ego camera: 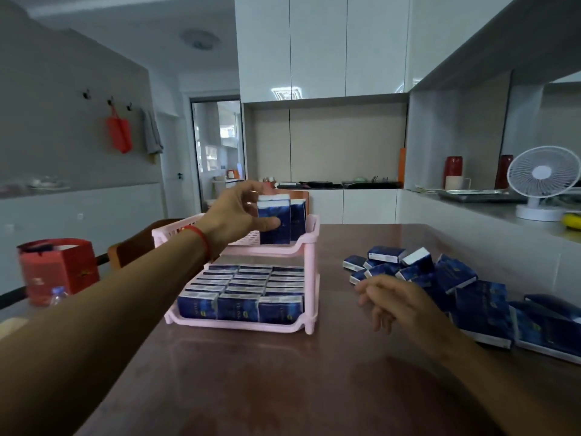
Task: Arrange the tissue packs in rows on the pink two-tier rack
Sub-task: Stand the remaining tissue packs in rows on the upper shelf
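Pink two-tier rack (309,247): set on the dark brown counter (251,382), slightly left of centre, its open front turned toward the viewer.

Lower tier: filled with dark blue tissue packs (242,287), stood upright in three rows running front to back. The packs are pressed against one another, with their white top edges showing.

Upper tier: mostly bare on its left side. Two upright packs are seen at its right end. The nearer pack (274,220) is gripped by the left hand (234,215), with the thumb laid across its front face and the fingers (251,187) curled over its top; whether its base touches the tier cannot be told. The second pack (298,219) is stood just beside it, against the rack's right wall.

Left wrist: a red cord bracelet (199,237) is worn.

Right hand (396,298): held low over the counter, just beside the loose pile, fingers loosely curled and apart, nothing gripped.

Loose pile (456,278): many blue packs are heaped on the counter to the right of the rack, lying flat and tilted at mixed angles, extending to the right edge of the view.

Other items: a red gift bag (63,265) is placed at the left, well apart from the rack; a white desk fan (542,180) is stood on the ledge at far right.
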`<move>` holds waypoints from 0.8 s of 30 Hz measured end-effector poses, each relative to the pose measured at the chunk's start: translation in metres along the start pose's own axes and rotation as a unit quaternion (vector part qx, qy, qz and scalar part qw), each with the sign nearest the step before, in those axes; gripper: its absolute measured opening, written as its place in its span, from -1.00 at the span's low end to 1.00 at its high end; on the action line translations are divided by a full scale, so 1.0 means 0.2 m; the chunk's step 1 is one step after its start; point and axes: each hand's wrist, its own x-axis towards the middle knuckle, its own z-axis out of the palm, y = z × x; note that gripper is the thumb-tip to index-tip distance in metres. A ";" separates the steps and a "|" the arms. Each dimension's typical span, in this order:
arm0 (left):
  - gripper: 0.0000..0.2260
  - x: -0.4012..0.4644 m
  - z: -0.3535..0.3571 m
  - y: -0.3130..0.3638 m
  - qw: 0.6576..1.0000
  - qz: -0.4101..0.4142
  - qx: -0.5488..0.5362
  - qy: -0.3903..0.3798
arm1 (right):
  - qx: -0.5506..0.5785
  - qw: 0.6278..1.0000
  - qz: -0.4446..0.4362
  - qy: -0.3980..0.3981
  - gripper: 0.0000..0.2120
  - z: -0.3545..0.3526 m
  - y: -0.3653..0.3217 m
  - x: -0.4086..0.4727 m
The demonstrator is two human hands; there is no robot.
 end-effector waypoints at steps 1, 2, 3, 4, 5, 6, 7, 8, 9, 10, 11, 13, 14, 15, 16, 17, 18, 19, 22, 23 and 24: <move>-0.63 0.01 0.01 0.01 1.000 -0.004 -0.002 -0.004 | -0.005 1.000 0.004 0.004 -0.70 0.01 0.01 0.00; -0.63 0.02 0.03 0.01 1.000 -0.009 -0.004 -0.008 | -0.010 1.000 0.007 0.006 -0.71 0.02 0.01 0.00; -0.63 0.03 0.04 0.02 1.000 -0.013 -0.004 -0.015 | -0.017 1.000 0.009 0.006 -0.72 0.02 0.02 0.01; -0.63 0.04 0.05 0.02 1.000 -0.018 -0.002 -0.024 | -0.026 1.000 0.010 0.002 -0.74 0.03 0.02 0.01; -0.62 0.05 0.06 0.03 0.999 -0.020 0.005 -0.033 | -0.035 0.999 0.013 -0.005 -0.78 0.03 0.04 0.01; -0.61 0.05 0.07 0.03 0.999 -0.022 0.015 -0.041 | -0.045 0.999 0.017 -0.010 -0.81 0.04 0.05 0.02; -0.60 0.06 0.08 0.03 0.998 -0.023 0.025 -0.048 | -0.055 0.998 0.019 -0.015 -0.83 0.04 0.06 0.02; -0.59 0.07 0.08 0.02 0.998 -0.025 0.031 -0.055 | -0.063 0.998 0.021 -0.018 -0.84 0.04 0.07 0.02; -0.58 0.07 0.09 0.02 0.997 -0.025 0.034 -0.059 | -0.068 0.997 0.023 -0.019 -0.84 0.05 0.07 0.02; -0.58 0.07 0.09 0.02 0.997 -0.025 0.035 -0.061 | -0.071 0.997 0.024 -0.019 -0.84 0.04 0.07 0.02; -0.59 0.08 0.09 0.01 0.997 -0.024 0.038 -0.063 | -0.074 0.997 0.026 -0.018 -0.83 0.04 0.07 0.03; -0.61 0.09 0.08 0.00 0.996 -0.022 0.046 -0.069 | -0.081 0.996 0.026 -0.019 -0.81 0.04 0.07 0.03; -0.62 0.09 0.08 0.00 0.996 -0.020 0.051 -0.071 | -0.085 0.996 0.024 -0.021 -0.79 0.04 0.08 0.03; -0.62 0.10 0.08 0.00 0.996 -0.020 0.058 -0.070 | -0.088 0.996 0.023 -0.023 -0.78 0.04 0.08 0.03; -0.62 0.11 0.08 0.00 0.995 -0.020 0.065 -0.069 | -0.091 0.995 0.024 -0.024 -0.77 0.04 0.08 0.03; -0.61 0.12 0.08 0.01 0.995 -0.021 0.069 -0.067 | -0.096 0.995 0.024 -0.024 -0.78 0.05 0.08 0.03; -0.61 0.13 0.09 0.01 0.995 -0.021 0.071 -0.066 | -0.099 0.995 0.025 -0.024 -0.81 0.05 0.08 0.04; -0.60 0.13 0.09 0.01 0.995 -0.020 0.073 -0.066 | -0.102 0.994 0.025 -0.023 -0.83 0.05 0.09 0.04; -0.52 0.13 0.11 -0.02 0.994 -0.017 0.089 -0.069 | -0.111 0.993 0.030 -0.022 -0.83 0.05 0.08 0.03; -0.45 0.13 0.10 -0.03 0.993 -0.017 0.093 -0.069 | -0.112 0.993 0.031 -0.022 -0.82 0.05 0.08 0.03; -0.36 0.13 0.10 -0.04 0.993 -0.016 0.099 -0.070 | -0.112 0.993 0.031 -0.021 -0.82 0.05 0.08 0.03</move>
